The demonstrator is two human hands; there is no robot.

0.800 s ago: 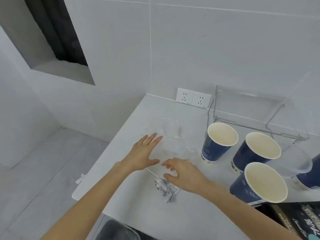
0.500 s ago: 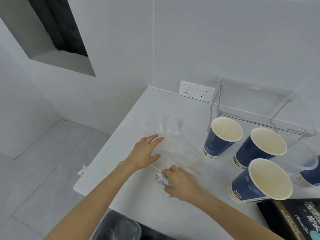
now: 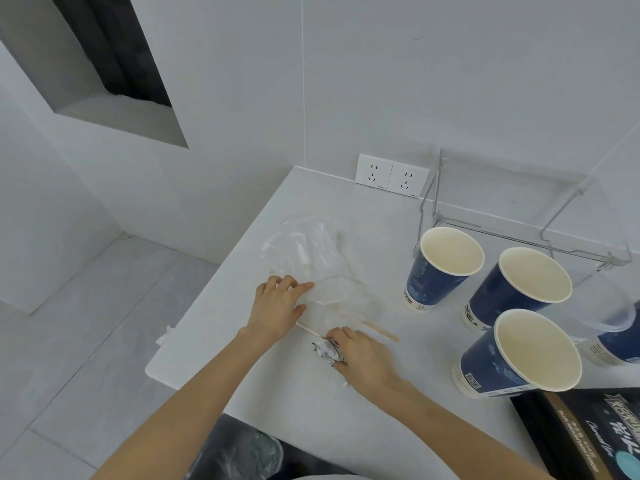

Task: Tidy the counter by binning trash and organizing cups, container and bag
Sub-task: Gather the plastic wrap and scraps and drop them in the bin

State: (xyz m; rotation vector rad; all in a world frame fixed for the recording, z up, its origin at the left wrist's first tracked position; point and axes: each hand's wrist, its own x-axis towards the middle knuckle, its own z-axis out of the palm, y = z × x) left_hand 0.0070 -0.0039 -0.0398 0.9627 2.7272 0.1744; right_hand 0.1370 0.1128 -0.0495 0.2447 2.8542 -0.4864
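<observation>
A crumpled printed paper ball lies near the white counter's front edge, and my right hand closes its fingers around it. My left hand rests flat with fingers together on the near edge of a clear plastic bag. A thin wooden stick lies just right of my hands; a pale straw runs under my left palm. Three blue paper cups stand upright at the right. A clear plastic container sits behind them.
A bin lined with a bag stands below the counter's front edge. A clear rack with wire legs stands at the back right beside two wall sockets. A dark printed box sits at the lower right. A fourth blue cup shows at the right edge.
My right hand came down and closed around the crumpled paper, which lay bare beside it before. My left hand's fingers have drawn together on the bag. The view has shifted slightly.
</observation>
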